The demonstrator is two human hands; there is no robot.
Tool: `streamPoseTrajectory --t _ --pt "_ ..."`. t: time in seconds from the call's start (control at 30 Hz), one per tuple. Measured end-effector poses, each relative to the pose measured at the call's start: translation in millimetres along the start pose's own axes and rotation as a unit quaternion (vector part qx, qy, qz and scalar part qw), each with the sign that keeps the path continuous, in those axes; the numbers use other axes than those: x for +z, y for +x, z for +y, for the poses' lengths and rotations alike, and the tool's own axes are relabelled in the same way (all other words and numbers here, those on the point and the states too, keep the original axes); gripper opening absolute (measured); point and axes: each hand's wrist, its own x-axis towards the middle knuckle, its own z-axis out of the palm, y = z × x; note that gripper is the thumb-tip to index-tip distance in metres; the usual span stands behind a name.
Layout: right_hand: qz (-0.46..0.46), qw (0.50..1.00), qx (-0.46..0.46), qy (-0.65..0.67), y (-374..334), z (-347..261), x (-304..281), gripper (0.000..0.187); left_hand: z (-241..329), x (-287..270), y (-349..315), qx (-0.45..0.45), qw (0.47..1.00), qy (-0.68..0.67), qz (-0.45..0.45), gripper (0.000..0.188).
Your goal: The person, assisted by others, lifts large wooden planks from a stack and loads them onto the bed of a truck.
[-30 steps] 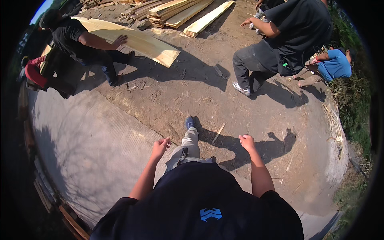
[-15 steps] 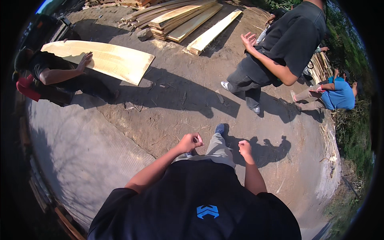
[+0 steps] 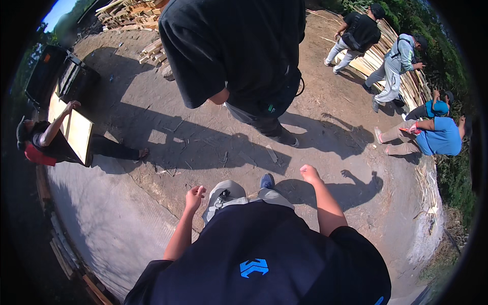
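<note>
My left hand [image 3: 194,197] hangs in front of my body beside my bent grey-trousered knee [image 3: 230,190], its fingers loosely curled in and nothing showing in them. Further right, my right hand [image 3: 309,174] is raised over the dirt ground, its fingers also folded in, with no object visible there. Neither hand touches anything. Nearest ahead is a person in a black T-shirt [image 3: 236,48]. At the far left another person [image 3: 46,134] grips a broad, pale wooden board [image 3: 77,133], held low beside the body.
Stacked lumber [image 3: 133,16] lies at the back left, close to a dark vehicle [image 3: 56,71]. Several people stand or crouch at the right, one in a blue shirt [image 3: 441,133], near long thin wood strips [image 3: 414,81]. A concrete slab [image 3: 96,213] covers the near left.
The person in black has moved left, close in front of me. The board carrier has turned, swinging the board toward the vehicle. My left hand has moved left and my legs have stepped.
</note>
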Motion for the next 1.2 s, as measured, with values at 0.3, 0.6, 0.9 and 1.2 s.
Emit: streamPoseTrajectory --t 0.3,0.6,0.9,1.2 --pt "0.099 0.982 0.045 0.157 82 -55 -56 0.017 82 45 75 -0.072 0.996 0.013 -0.051 0.019" --pt "0.045 0.982 0.17 0.072 26 11 -49 0.015 185 123 240 0.045 0.976 0.112 -0.181 0.026" --pt "0.082 0.9 0.34 0.26 53 -26 -96 0.022 299 149 360 0.097 0.97 0.064 -0.211 0.021" --pt "0.02 0.919 0.285 0.272 227 -31 -167 0.025 364 156 396 -0.003 0.983 0.097 -0.155 0.025"
